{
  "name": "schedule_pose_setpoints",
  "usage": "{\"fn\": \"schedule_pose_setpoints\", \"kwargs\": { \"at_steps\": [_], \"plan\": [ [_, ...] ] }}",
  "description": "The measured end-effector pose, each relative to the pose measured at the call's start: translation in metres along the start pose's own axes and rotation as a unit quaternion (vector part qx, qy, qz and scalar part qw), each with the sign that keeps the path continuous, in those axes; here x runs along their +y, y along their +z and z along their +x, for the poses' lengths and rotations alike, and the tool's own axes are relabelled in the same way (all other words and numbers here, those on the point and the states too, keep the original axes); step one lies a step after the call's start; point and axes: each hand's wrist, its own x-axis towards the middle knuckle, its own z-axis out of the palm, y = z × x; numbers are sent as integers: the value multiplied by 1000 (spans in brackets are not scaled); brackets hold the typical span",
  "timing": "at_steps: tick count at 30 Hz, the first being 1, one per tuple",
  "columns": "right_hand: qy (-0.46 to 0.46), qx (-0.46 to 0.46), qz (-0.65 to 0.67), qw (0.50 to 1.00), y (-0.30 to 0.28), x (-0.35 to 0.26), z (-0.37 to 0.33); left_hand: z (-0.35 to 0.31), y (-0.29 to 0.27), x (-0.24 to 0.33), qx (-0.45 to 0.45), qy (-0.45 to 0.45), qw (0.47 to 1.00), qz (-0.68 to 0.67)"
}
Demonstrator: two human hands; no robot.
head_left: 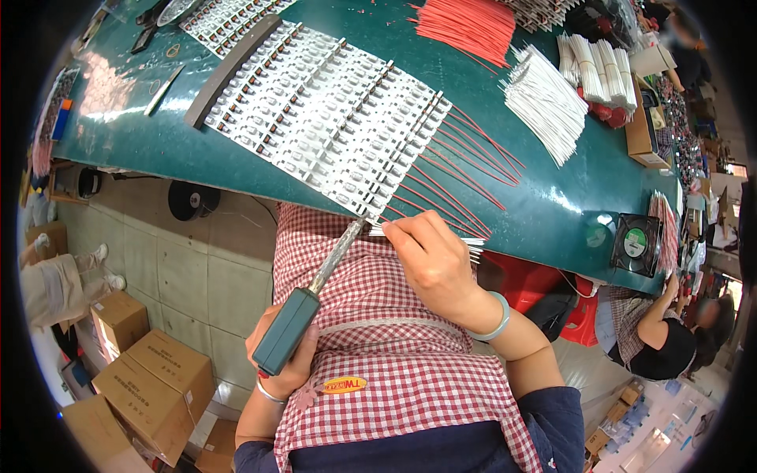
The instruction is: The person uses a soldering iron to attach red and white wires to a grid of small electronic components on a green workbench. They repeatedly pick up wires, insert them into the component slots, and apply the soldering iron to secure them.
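Note:
My left hand [290,347] is closed round the dark green handle of a soldering iron [335,256]. Its metal tip meets the near corner of a large white circuit-board panel [331,118], which lies on the green table and carries rows of small parts. Several red wires [465,158] run off the panel's right edge. At that same corner my right hand [434,264] pinches the ends of white wires [475,249]; their other ends show past the hand, over my checked apron. The fingers partly hide how the wires lie.
A dark bar [236,67] rests along the panel's left edge. Beyond it lie red wires [464,30], loose white wires [544,102] and tied white bundles [598,75]. A solder spool [635,241] stands at the right edge. Cartons [158,386] sit on the floor; other people are nearby.

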Motion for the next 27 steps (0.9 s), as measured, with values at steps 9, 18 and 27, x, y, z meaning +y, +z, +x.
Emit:
{"fn": "schedule_pose_setpoints", "kwargs": {
  "at_steps": [9, 18, 27],
  "plan": [
    [-1, 28, -2, 1000, 3, 10, -2, 26, 2, 25, 5, 75, 996, 46],
    [24, 31, 3, 999, 3, 6, 0, 37, 6, 36, -3, 90, 995, 50],
    [23, 26, 0, 999, 1, 5, 1, 38, 9, 38, -2, 82, 995, 55]
  ]
}}
